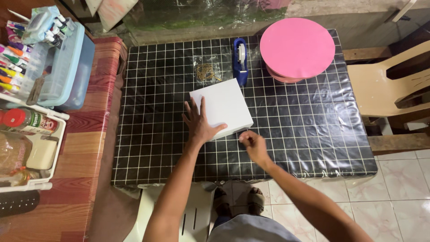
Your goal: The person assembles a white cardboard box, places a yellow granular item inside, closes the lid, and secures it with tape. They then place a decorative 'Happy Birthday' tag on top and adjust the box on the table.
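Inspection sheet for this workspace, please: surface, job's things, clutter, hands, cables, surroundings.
Surface: black table with white grid lines, glossy cover.
Job's things: flat white square box.
Clutter: blue tape dispenser, clear bag of rubber bands, round pink discs.
Hands: left hand flat on box's near-left corner; right hand pinched near box's front edge, contents unclear.
Cables: nothing seen.
Surroundings: beige plastic chair, clear plastic bin with markers, white tiled floor.
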